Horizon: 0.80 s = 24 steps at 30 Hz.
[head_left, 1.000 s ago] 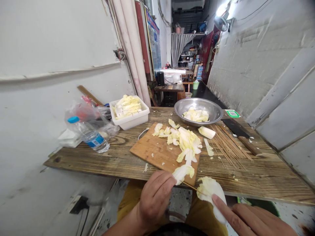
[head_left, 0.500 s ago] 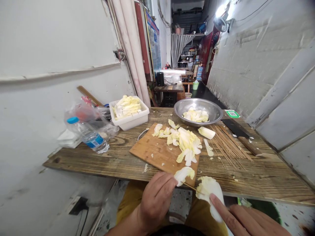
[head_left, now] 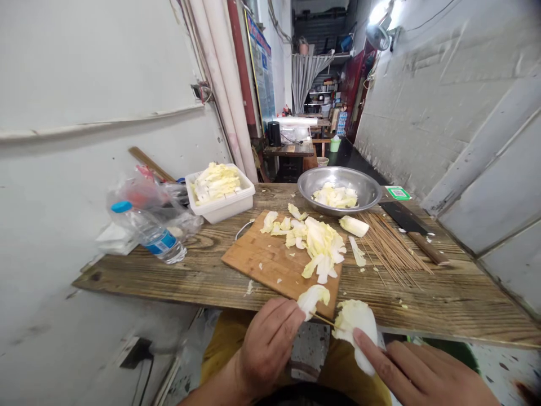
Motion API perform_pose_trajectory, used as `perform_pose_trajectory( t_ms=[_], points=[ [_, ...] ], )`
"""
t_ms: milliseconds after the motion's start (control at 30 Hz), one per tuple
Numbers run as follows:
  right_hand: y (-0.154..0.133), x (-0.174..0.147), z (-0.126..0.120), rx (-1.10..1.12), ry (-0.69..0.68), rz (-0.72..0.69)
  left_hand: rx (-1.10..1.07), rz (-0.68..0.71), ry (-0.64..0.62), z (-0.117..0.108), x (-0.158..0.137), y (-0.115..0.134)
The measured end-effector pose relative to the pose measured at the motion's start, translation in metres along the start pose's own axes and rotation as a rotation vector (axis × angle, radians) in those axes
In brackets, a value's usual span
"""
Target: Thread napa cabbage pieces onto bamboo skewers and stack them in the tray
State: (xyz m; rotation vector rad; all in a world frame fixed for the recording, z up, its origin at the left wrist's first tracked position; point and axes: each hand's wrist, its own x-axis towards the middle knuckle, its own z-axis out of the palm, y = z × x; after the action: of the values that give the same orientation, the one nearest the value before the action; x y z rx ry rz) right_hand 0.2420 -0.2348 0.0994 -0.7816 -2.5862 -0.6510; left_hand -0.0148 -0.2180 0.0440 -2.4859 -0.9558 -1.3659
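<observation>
My left hand [head_left: 273, 338] is closed round one end of a thin wooden skewer [head_left: 324, 320], with a small cabbage leaf piece [head_left: 313, 299] on it right by the fingertips. At the skewer's other end is a larger pale cabbage leaf [head_left: 358, 327]. My right hand [head_left: 418, 366] grips this larger leaf, its index finger lying across the front and the thumb hidden behind. Both hands are just off the table's near edge. Beyond them, more cut cabbage leaves [head_left: 319, 242] lie heaped on a wooden cutting board [head_left: 257, 259].
A metal bowl [head_left: 369, 192] and a white tub [head_left: 228, 210] hold cabbage pieces. Loose skewers [head_left: 389, 248], a cabbage chunk [head_left: 354, 226] and a cleaver [head_left: 416, 231] lie on the right of the table. A water bottle [head_left: 156, 239] lies tilted by plastic bags on the left.
The larger leaf and my right hand have shifted slightly left, nearer my left hand. My left hand keeps its hold on the skewer. The view has moved a little.
</observation>
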Motion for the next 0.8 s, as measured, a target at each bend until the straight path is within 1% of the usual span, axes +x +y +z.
perform_pose_trajectory(
  t_ms=[100,267,433,533,667,733,800],
  points=[
    [-0.001,0.005,0.0,0.01,-0.006,0.008,0.026,0.002,0.007,0.0,0.001,0.001],
    [-0.003,0.009,0.007,0.024,0.037,0.037,-0.027,0.042,-0.053,0.001,0.004,0.006],
    [-0.006,0.013,0.012,0.021,0.045,0.043,-0.009,0.063,-0.06,0.0,0.006,0.008],
    [-0.01,0.016,0.019,0.04,0.05,0.035,-0.014,0.075,-0.092,0.001,0.006,0.01],
    [-0.011,0.011,0.033,0.09,0.049,0.074,0.0,0.077,-0.105,-0.001,0.008,0.012],
    [-0.008,0.004,0.039,0.129,0.053,0.091,0.056,0.077,-0.05,-0.004,0.009,0.013],
    [-0.005,-0.003,0.044,0.173,0.086,0.116,0.13,0.031,0.089,-0.006,0.008,0.014]
  ],
)
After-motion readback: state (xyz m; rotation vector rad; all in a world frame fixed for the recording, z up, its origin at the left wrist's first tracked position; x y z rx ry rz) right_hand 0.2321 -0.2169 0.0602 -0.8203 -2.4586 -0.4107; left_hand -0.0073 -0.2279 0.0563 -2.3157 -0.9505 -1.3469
